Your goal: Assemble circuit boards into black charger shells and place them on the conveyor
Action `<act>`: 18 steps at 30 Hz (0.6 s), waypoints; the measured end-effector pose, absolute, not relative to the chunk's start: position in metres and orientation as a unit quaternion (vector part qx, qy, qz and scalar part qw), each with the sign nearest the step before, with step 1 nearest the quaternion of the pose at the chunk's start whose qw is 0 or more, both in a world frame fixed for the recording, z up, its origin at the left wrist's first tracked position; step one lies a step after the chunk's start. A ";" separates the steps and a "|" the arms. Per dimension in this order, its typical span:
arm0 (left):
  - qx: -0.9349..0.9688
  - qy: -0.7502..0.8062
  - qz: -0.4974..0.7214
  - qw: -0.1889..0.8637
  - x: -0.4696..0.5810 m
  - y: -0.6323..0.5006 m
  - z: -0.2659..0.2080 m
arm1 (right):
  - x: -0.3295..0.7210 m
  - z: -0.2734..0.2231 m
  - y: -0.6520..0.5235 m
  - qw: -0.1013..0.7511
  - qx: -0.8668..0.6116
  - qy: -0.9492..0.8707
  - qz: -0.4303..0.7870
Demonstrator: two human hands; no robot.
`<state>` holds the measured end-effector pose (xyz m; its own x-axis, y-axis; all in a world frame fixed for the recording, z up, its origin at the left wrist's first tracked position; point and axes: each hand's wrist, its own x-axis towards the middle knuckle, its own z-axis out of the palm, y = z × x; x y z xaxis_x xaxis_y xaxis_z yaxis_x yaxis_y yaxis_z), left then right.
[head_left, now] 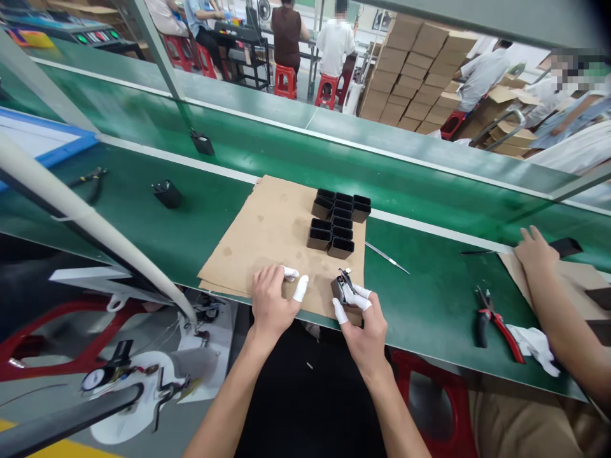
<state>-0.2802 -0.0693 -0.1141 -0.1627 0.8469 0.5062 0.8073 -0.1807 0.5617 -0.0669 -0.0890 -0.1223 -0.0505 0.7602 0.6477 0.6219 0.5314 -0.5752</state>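
Observation:
White finger covers sit on the fingertips of both my hands. My left hand [274, 299] rests over the near edge of a brown cardboard sheet [252, 235], thumb and fingers apart, with nothing seen between them. In my right hand [365, 324] is a small black plastic case [338, 291] with parts showing at its top, gripped between thumb and fingers at the sheet's near right corner. Just beyond it stand several open, hollow black cases [334, 222], grouped closely on the sheet.
Tweezers [389, 257] lie right of the cardboard. Farther right are red-handled pliers [494, 324], a white cloth [532, 346] and a co-worker's arm [548, 280]. Leftward, a black unit [167, 193] and other pliers [90, 183] lie on the green bench [214, 197]. A pale pole [95, 216] crosses the left side.

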 end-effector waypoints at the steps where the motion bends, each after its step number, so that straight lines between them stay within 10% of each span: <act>1: 0.647 0.639 0.415 0.024 -0.280 -0.069 -0.114 | -0.067 -0.122 -0.089 0.495 -0.480 -0.722 0.070; 18: 0.638 0.643 0.423 0.041 -0.279 -0.070 -0.111 | -0.068 -0.124 -0.090 0.499 -0.488 -0.711 0.081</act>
<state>-0.2795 -0.0696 -0.1111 -0.1833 0.8548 0.4856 0.7847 -0.1703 0.5960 -0.0677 -0.0901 -0.1241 -0.0242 0.7756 0.6308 0.6134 0.5097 -0.6032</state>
